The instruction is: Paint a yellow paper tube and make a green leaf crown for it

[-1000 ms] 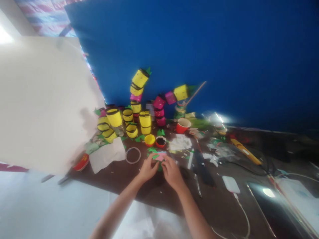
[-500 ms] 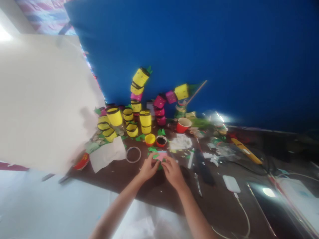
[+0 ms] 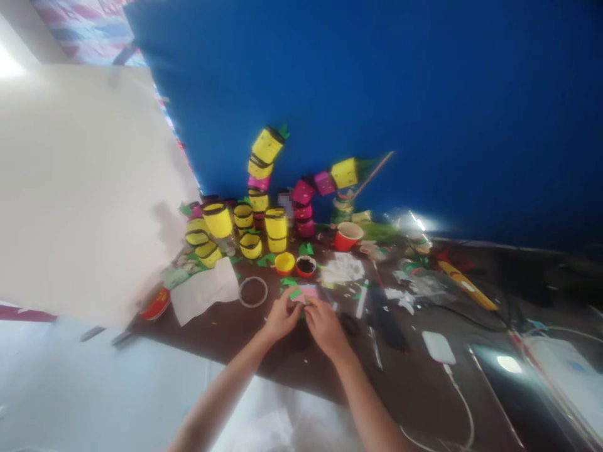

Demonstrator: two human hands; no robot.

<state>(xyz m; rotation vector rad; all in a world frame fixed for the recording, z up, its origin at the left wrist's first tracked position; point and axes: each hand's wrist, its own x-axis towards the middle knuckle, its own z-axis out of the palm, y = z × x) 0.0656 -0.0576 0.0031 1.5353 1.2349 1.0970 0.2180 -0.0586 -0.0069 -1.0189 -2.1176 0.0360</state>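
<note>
My left hand (image 3: 281,317) pinches a small green piece (image 3: 295,293) above the dark table (image 3: 226,333). Close beside it, my right hand (image 3: 323,319) has its fingers pressed together near the same piece; what they grip is too small to make out. Pink paper (image 3: 309,290) lies just behind the fingertips. Beyond the hands sit a yellow cup (image 3: 284,263) and a small cup with dark contents (image 3: 306,267).
Yellow and magenta cup stacks (image 3: 276,231) stand at the back. A red cup (image 3: 348,236), white scraps (image 3: 342,268), a pen (image 3: 375,349), a white charger (image 3: 438,348) and a yellow cutter (image 3: 467,285) lie right. White paper (image 3: 206,292) and a clear ring (image 3: 253,292) are left.
My right hand's fingers have drawn closer to my left hand's. The green piece between them has shifted slightly, and more of the pink paper shows behind.
</note>
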